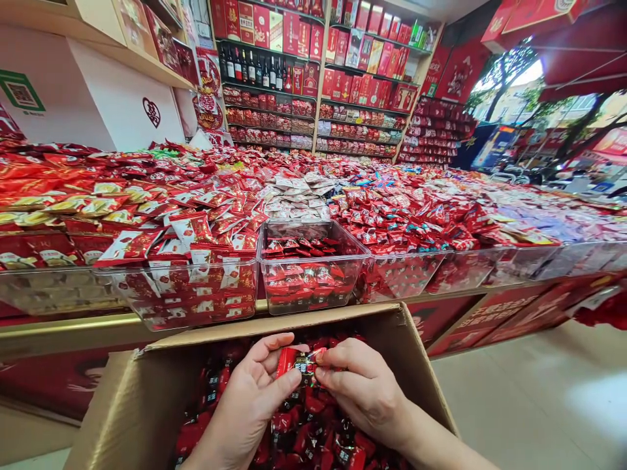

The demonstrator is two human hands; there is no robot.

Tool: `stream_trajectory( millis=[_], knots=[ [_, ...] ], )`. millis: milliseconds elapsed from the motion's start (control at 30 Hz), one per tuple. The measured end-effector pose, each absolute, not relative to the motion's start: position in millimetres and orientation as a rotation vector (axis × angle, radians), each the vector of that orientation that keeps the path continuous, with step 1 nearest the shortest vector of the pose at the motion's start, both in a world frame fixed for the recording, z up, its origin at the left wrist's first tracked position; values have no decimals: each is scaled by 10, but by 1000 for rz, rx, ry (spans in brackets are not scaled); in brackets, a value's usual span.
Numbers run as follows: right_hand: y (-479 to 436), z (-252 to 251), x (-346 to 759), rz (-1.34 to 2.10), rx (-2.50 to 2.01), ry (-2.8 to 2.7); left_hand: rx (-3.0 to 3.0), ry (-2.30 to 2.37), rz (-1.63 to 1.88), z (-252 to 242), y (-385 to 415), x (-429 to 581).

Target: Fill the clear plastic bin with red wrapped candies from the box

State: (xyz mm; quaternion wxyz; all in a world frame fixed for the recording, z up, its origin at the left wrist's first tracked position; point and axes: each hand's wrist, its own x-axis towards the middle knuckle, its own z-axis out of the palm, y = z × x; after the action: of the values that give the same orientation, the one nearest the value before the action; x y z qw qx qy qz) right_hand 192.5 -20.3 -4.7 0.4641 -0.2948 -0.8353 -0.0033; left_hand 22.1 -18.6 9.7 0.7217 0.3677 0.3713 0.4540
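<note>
Between my two hands is a small red and black wrapped candy [302,363] with pale lettering. My left hand [259,391] pinches its left side, thumb across the front. The thumb and fingers of my right hand [365,385] grip its right end. Both hands are above an open cardboard box [117,391]. Inside the box lies a heap of similar red and black wrapped candies [313,427]. Just beyond the box stands a clear plastic bin [313,287], partly filled with matching packets in rows.
Left of that bin, another clear bin [196,294] is heaped with red and white packets. Piled sweets [411,215] spread across the display counter. Shelves of red gift boxes and bottles [255,68] line the back. Tiled floor [519,398] shows at right.
</note>
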Motion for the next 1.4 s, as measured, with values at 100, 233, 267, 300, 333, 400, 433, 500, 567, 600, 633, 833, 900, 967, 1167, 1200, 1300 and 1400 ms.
stream_trajectory(
  millis=[100, 233, 267, 300, 333, 400, 433, 500, 567, 600, 633, 833, 900, 967, 1167, 1200, 1300, 1400],
  knots=[
    [-217, -44, 1921, -37, -722, -2100, 794, 762, 954, 92, -169, 179],
    [-237, 102, 1987, -78, -679, -2165, 760, 773, 943, 124, -161, 108],
    [-222, 192, 2019, -105, -668, -2148, 766, 775, 942, 132, -160, 94],
    [-189, 305, 2053, -146, -667, -2116, 774, 778, 938, 138, -159, 84],
    [-134, 438, 2088, -201, -680, -2069, 787, 787, 937, 140, -157, 78],
    [57, 734, 2144, -323, -764, -1998, 809, 832, 932, 128, -151, 76],
    [191, 877, 2162, -372, -833, -1994, 817, 859, 924, 115, -147, 78],
    [517, 1106, 2169, -386, -1019, -2107, 841, 896, 896, 81, -140, 87],
    [861, 1228, 2143, -268, -1168, -2292, 876, 902, 872, 45, -131, 95],
    [1017, 1249, 2119, -192, -1225, -2392, 896, 901, 869, 29, -126, 96],
    [1152, 1250, 2090, -119, -1265, -2494, 915, 900, 868, 17, -121, 97],
    [1527, 1095, 1902, 43, -1427, -2835, 951, 931, 871, -21, -106, 87],
    [1571, 1041, 1860, 32, -1415, -2864, 944, 939, 872, -33, -106, 93],
    [1610, 992, 1833, 32, -1389, -2897, 941, 941, 868, -44, -108, 101],
    [1671, 894, 1832, 191, -1412, -2961, 971, 970, 849, -17, -128, 111],
    [1670, 888, 1838, 248, -1432, -2959, 979, 978, 846, -10, -131, 111],
    [1664, 876, 1862, 421, -1471, -2916, 1018, 992, 824, -11, -129, 115],
    [1677, 855, 1889, 459, -1450, -2821, 1087, 992, 767, -66, -115, 122]
  ],
)
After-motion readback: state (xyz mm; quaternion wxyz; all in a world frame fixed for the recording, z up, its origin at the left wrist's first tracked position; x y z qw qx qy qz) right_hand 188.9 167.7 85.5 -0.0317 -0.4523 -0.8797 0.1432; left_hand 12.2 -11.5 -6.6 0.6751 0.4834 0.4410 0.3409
